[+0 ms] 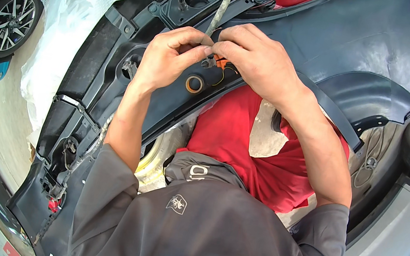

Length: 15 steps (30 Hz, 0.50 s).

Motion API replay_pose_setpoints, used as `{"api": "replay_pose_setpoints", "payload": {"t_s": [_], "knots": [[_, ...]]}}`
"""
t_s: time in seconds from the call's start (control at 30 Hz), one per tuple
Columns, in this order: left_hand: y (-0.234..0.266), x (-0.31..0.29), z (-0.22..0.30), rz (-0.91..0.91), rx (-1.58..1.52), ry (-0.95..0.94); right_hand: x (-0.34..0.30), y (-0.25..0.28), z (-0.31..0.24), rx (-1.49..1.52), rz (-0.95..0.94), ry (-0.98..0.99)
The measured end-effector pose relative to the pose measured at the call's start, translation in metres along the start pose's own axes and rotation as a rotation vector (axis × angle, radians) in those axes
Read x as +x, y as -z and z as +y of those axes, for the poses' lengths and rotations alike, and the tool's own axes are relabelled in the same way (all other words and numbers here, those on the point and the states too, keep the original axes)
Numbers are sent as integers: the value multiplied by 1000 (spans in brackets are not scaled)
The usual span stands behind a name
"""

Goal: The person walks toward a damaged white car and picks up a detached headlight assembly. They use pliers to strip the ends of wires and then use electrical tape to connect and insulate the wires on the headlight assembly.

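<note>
In front of me, my left hand and my right hand meet with thumbs and fingertips pinched together. They close on the end of a tape-wrapped wiring harness, which runs upward from the fingertips. My fingers hide the exact spot they grip. Just below them show an orange connector, a small dark plug and a thin yellow wire. A roll of tape lies on the dark panel, below my fingertips.
Dark car front-end structure stretches along the left, beside clear plastic sheeting. A grey fender spans the upper right. A blue car's wheel stands far left, a silver car lower right. Cables lie on the floor.
</note>
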<state>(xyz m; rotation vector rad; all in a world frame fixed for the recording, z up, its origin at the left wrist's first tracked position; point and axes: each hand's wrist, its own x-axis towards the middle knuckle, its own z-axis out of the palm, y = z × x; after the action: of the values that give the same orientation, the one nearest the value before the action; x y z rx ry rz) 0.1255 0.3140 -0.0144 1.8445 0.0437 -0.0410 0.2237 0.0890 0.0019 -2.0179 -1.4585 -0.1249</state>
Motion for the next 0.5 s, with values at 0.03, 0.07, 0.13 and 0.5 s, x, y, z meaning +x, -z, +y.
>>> {"api": "replay_pose_setpoints", "payload": {"t_s": [0.03,0.07,0.13,0.5], "knots": [[0,1,-2,-1,-14,0,0,1,1,27,-7,-12],[0,3,-3,-2,-29,-1,0,1,2,54,-15,-23],[2,5,-4,-35,-37,7,0,0,5,106,-3,-24],[7,10,-3,-126,-128,71,-1,-2,13,113,-33,-8]]}}
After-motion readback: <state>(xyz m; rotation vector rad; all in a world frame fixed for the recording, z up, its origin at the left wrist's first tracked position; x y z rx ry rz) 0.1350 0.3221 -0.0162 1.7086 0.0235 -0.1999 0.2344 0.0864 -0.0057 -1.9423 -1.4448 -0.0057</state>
